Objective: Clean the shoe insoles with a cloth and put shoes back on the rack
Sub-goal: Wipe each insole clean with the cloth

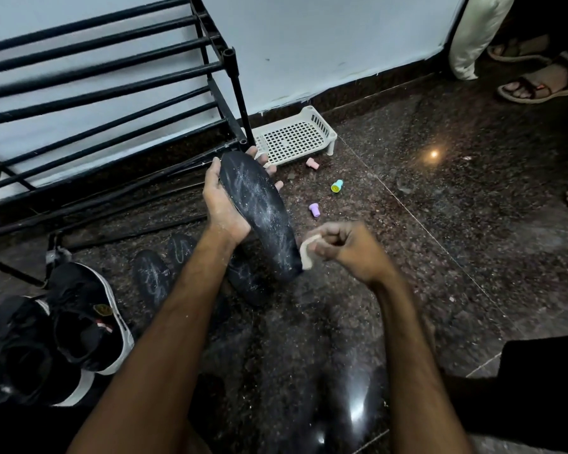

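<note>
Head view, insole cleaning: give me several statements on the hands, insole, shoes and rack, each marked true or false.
1. The left hand holds a dark insole. True.
2. The right hand is empty. False: it pinches a small pale cloth.
3. The held insole is spotless. False: white dust streaks it.
4. Two black shoes stand on the floor by the rack. True.
5. Shoes fill the rack. False: its visible bars carry none.
</note>
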